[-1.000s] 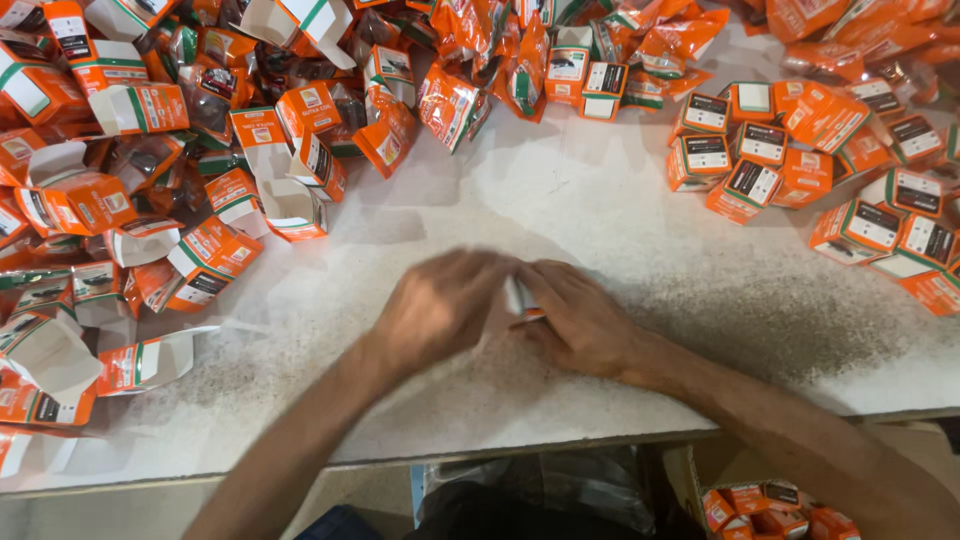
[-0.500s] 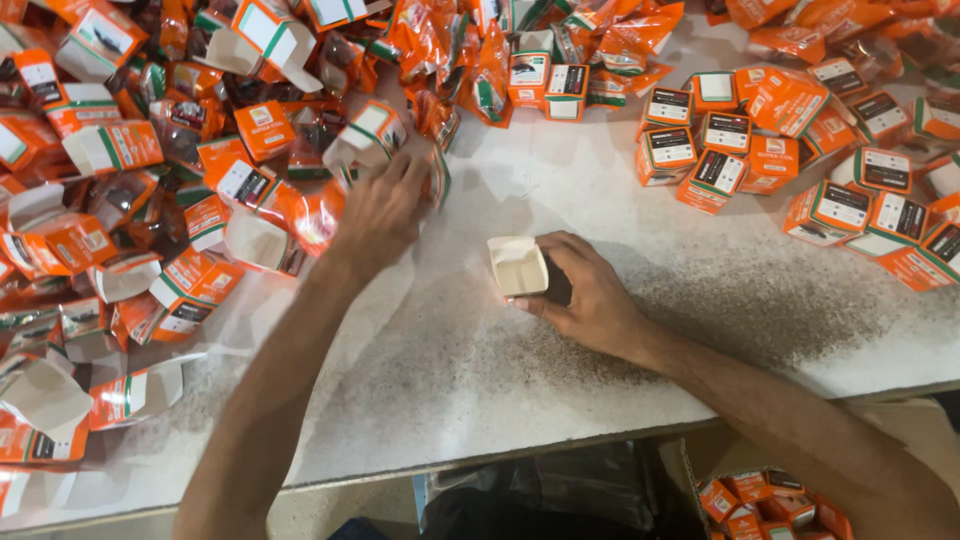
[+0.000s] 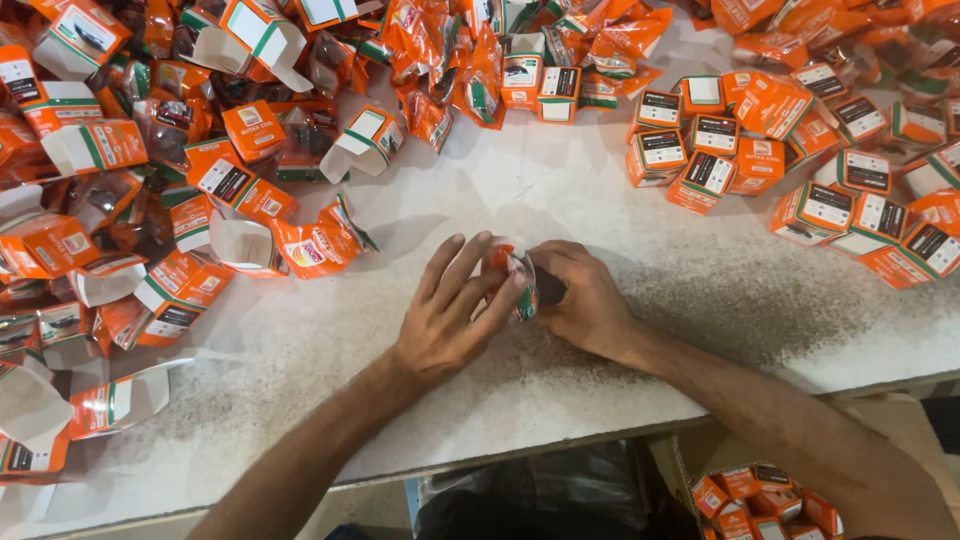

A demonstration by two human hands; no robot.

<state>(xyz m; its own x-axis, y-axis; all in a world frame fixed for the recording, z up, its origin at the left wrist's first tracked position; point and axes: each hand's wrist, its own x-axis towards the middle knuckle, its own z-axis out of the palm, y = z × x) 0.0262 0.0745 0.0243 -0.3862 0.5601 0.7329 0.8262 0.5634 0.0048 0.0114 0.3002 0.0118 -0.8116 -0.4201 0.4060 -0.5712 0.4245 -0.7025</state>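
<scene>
Got both hands together mid-counter (image 3: 600,420). My left hand (image 3: 450,315) has its fingers loosely curled around a small orange packet (image 3: 510,270), and my right hand (image 3: 585,300) pinches it from the other side. Piles of orange boxes (image 3: 700,150) sit all around.

Both hands meet near the middle of the pale speckled worktop (image 3: 620,400), close to its front edge. The left hand (image 3: 450,315) and the right hand (image 3: 585,300) together grip a small clear packet (image 3: 515,275) with orange and green print, their fingers (image 3: 470,265) wrapped about it from either side. Open, unfilled orange and white boxes (image 3: 235,240) lie heaped along the left edge and back left corner. Closed orange boxes (image 3: 705,175) crowd the back right corner. More orange boxes (image 3: 760,495) sit in a carton below the front edge.
</scene>
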